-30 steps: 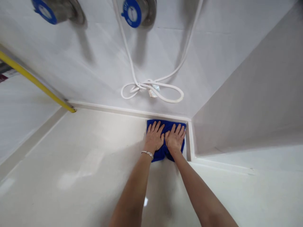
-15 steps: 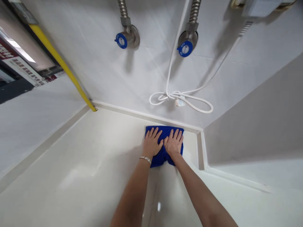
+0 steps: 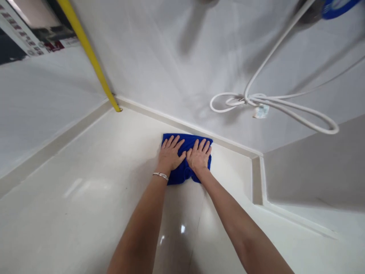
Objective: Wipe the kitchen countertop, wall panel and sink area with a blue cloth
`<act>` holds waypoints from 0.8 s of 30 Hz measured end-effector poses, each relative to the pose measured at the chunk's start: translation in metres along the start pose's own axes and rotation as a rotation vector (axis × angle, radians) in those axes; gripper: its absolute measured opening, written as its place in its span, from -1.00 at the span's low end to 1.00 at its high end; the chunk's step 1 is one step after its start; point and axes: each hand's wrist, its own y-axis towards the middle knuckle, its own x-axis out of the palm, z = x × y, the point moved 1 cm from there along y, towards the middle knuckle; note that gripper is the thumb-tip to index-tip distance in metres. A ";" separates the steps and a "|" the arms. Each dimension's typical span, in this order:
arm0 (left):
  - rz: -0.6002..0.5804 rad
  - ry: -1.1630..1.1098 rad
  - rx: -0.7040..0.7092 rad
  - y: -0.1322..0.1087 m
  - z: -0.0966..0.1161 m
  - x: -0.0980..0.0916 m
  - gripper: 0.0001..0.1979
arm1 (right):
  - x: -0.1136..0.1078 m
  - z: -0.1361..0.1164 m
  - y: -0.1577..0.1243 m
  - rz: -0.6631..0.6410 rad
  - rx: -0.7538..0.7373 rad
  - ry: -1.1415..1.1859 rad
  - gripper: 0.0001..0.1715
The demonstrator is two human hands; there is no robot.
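Observation:
A blue cloth [image 3: 182, 173] lies flat on a glossy cream countertop [image 3: 94, 198], close to the raised strip at the foot of the back wall. My left hand [image 3: 170, 156] presses on the cloth's left half with its fingers stretched out and apart; a silver bracelet circles that wrist. My right hand [image 3: 199, 156] lies flat beside it on the cloth's right half, fingers also spread. The two thumbs nearly touch over the cloth's middle.
A looped white cable [image 3: 273, 104] hangs against the tiled back wall [image 3: 171, 64]. A yellow pipe [image 3: 91, 57] runs down into the left corner. A wall block [image 3: 313, 167] juts out at the right, forming an inner corner. A blue valve handle [image 3: 336, 5] shows top right.
Both hands have slid the cloth leftward along the back strip, away from the right inner corner. The view has swung, so the valves have left the top of the picture.

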 end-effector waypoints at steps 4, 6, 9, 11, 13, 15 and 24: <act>0.024 0.029 -0.094 -0.005 -0.042 -0.019 -0.39 | 0.004 -0.036 0.009 -0.044 -0.173 0.027 -0.25; 0.034 0.038 -0.138 -0.009 -0.060 -0.028 -0.39 | 0.005 -0.051 0.014 -0.068 -0.253 0.050 -0.25; 0.059 0.042 -0.196 -0.017 -0.075 -0.034 -0.38 | 0.006 -0.065 0.019 -0.095 -0.349 0.085 -0.25; 0.091 0.042 -0.230 -0.027 -0.075 -0.034 -0.37 | 0.005 -0.067 0.018 -0.113 -0.406 0.098 -0.25; 0.122 0.044 -0.264 -0.040 -0.070 -0.033 -0.38 | 0.003 -0.067 0.013 -0.134 -0.454 0.101 -0.26; 0.144 0.048 -0.299 -0.059 -0.063 -0.034 -0.38 | 0.000 -0.067 0.001 -0.151 -0.496 0.095 -0.26; 0.178 0.089 -0.358 -0.176 -0.029 -0.044 -0.40 | -0.028 -0.069 -0.108 -0.165 -0.581 0.110 -0.26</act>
